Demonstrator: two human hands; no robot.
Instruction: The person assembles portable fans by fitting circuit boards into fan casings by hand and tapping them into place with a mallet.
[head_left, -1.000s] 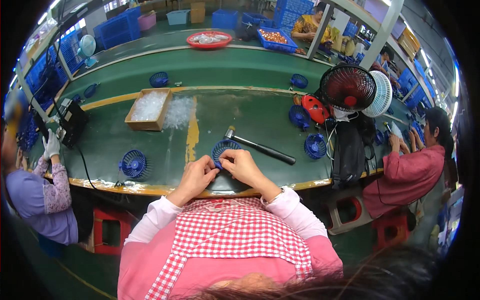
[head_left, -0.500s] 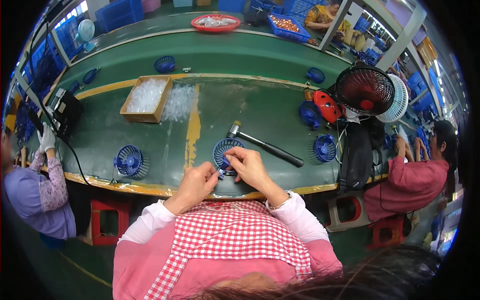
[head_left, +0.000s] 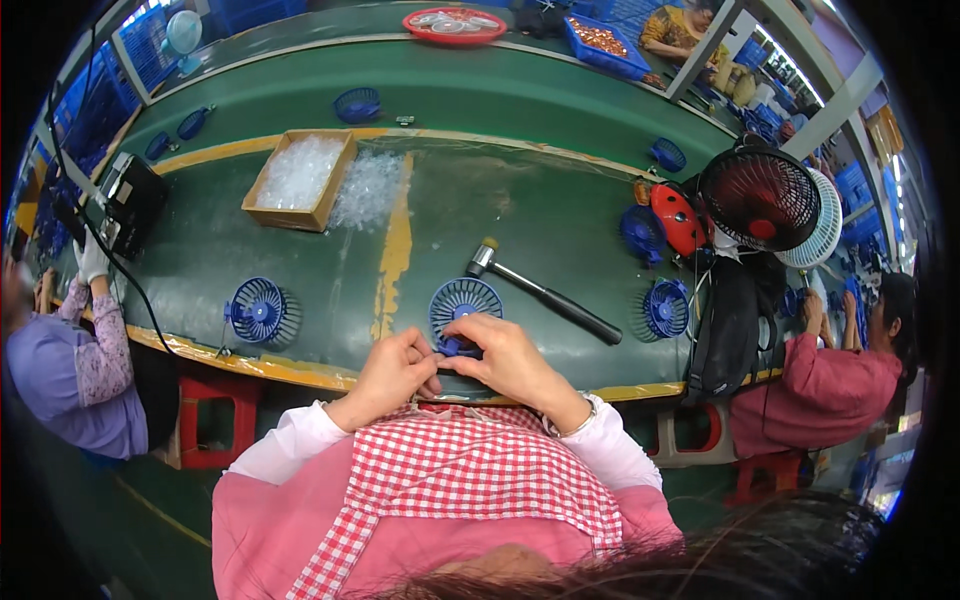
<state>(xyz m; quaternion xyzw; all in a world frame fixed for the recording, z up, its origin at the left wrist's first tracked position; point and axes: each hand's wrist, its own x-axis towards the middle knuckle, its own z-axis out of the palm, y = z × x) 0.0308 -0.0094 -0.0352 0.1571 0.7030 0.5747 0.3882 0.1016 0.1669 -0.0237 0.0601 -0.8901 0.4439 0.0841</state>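
Note:
A blue round fan cage (head_left: 466,298) with radial ribs stands on the green workbench just in front of me. My right hand (head_left: 508,360) curls over its near side, thumb and fingertips closed around its small blue lower part. Its thumb tip meets the fingertips of my left hand (head_left: 390,375), which are pinched together. Whatever lies in that left pinch is hidden by the fingers. Beyond my right hand lies a hammer (head_left: 545,296) with a black handle, its head close to the cage.
An open carton (head_left: 335,187) of clear plastic pieces has more pieces (head_left: 368,190) spilled beside it. More blue fan cages stand at left (head_left: 257,309) and right (head_left: 666,307). A black bag (head_left: 725,325) and larger fan (head_left: 760,197) are at right. Co-workers sit on both sides.
My fingertips have come together at the near side of the fan cage, covering the small part seen between them before. The view has shifted slightly.

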